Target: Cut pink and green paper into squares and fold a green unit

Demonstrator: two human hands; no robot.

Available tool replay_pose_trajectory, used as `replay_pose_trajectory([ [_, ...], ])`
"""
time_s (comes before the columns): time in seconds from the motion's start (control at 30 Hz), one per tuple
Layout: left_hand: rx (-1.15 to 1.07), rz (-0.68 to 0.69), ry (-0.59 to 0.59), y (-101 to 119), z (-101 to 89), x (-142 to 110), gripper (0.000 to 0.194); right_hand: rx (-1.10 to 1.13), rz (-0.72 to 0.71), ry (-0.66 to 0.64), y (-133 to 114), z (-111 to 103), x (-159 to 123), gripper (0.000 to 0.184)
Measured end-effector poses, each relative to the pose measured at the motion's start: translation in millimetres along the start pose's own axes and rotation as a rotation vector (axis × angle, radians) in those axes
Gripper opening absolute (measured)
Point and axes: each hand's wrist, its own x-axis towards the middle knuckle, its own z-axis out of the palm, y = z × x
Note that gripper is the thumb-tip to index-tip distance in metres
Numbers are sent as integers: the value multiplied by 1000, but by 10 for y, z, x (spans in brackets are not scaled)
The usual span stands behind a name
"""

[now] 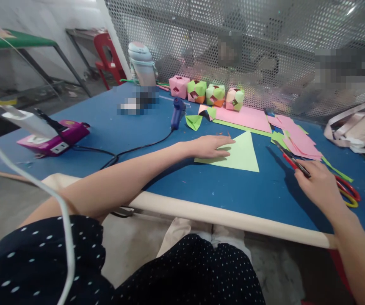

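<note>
My left hand (209, 147) lies flat, fingers stretched out, on the left edge of a light green paper triangle (241, 153) on the blue table (157, 178). My right hand (319, 186) is closed around a red-and-black utility knife (293, 162), whose tip points up-left toward a stack of pink and green paper sheets (292, 135). Red and yellow scissors (347, 192) lie just right of that hand.
Several folded paper cubes (206, 92) line the back by a perforated metal screen. A blue glue gun (178, 112) with a black cord, folded green pieces (194, 121), a large pink sheet (244, 117), a magenta power strip (57, 137) and a bag (360, 127) sit around.
</note>
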Motion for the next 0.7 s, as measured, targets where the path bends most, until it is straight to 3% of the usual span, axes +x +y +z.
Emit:
replay_pose_trajectory([
  [0.07,33,-72,21,80,-23,-25,72,-46,-9,-68,152,56,1,35],
  [0.17,126,-110,2,139,-14,-50,78,-76,-24,-142,147,66,77,36],
  [0.37,199,-133,8,144,16,-53,72,150,-110,-298,-373,137,594,41],
  [0.43,219,-137,62,149,24,-53,70,226,-165,-330,-544,244,782,47],
  [0.53,232,-35,180,148,43,-59,58,338,-193,-346,-705,436,984,60],
  [0.63,277,85,313,154,34,-76,57,433,-134,-349,-682,565,1080,39],
  [0.7,340,110,438,179,-2,-95,53,466,-39,-331,-521,577,1104,24],
])
